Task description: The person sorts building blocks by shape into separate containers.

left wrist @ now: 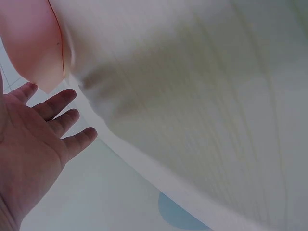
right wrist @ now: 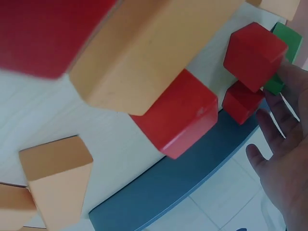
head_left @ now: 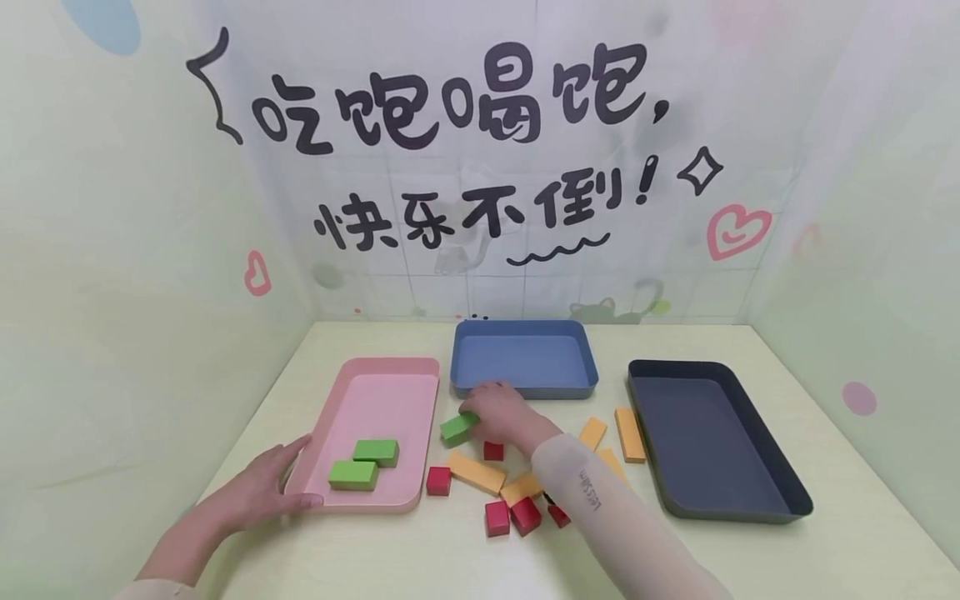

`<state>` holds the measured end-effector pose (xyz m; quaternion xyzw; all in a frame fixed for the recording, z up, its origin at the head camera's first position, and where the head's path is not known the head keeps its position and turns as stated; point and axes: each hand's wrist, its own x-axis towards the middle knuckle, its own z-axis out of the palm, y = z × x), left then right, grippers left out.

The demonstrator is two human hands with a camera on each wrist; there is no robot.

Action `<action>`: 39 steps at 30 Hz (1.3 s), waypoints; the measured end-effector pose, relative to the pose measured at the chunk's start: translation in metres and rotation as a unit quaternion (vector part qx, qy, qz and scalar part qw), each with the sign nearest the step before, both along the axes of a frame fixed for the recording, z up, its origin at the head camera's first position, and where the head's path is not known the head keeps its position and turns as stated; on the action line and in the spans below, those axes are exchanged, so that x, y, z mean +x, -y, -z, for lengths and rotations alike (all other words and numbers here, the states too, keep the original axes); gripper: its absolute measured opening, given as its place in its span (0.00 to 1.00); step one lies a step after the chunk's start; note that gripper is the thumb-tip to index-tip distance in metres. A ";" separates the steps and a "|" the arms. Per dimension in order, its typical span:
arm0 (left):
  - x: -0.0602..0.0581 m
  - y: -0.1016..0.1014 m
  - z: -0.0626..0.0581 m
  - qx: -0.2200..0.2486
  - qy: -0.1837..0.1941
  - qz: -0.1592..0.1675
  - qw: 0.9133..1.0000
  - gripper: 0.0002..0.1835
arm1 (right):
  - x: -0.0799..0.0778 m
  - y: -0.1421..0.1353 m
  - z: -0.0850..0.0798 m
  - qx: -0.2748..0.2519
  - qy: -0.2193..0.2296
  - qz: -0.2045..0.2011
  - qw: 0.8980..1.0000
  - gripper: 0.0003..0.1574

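A pink tray (head_left: 429,450) stands at the left, with two green blocks (head_left: 354,476) lying in its near end. At the tray's near left corner is my left hand (head_left: 258,487), thumb and fingers spread along the rim. The left wrist view shows this hand (left wrist: 33,139) with its fingers extended beside the pink wall (left wrist: 36,43). Between the pink and blue trays, my right hand (head_left: 501,410) pinches a green block (head_left: 457,429) at its right end. In the right wrist view, red cubes (right wrist: 255,55) partly cover that green block (right wrist: 288,38).
A blue tray (head_left: 525,392) stands at the back, just beyond my right hand. To the right is a dark tray (head_left: 675,500). Several red cubes (head_left: 438,481) and orange blocks (head_left: 477,472) lie scattered between the trays, some partly hidden by my right forearm. Printed walls enclose the table.
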<state>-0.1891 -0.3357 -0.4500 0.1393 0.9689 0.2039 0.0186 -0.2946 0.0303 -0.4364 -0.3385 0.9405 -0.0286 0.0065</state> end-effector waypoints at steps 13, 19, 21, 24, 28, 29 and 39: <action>0.001 0.002 -0.002 -0.002 0.000 0.003 1.000 0.52 | -0.011 -0.002 -0.012 -0.151 0.023 0.060 0.987 0.17; 0.002 0.003 -0.001 0.004 0.002 0.004 1.000 0.52 | -0.008 0.004 -0.017 -0.171 0.012 0.080 0.982 0.16; 0.002 0.002 -0.002 0.005 0.002 0.003 1.000 0.53 | -0.008 0.006 -0.018 -0.170 0.005 0.082 0.982 0.17; 0.002 0.002 -0.002 0.006 0.003 0.002 1.000 0.53 | -0.006 0.011 -0.020 -0.171 -0.001 0.082 0.982 0.18; 0.002 0.002 -0.002 0.006 0.004 0.003 1.000 0.53 | -0.003 0.019 -0.023 -0.174 -0.003 0.080 0.982 0.19; 0.002 0.002 -0.002 0.007 0.003 0.004 1.000 0.53 | -0.002 0.022 -0.023 -0.175 -0.004 0.080 0.981 0.19; 0.001 0.001 -0.001 0.001 0.001 0.001 1.000 0.53 | 0.004 0.057 -0.023 -0.153 -0.008 0.065 0.986 0.19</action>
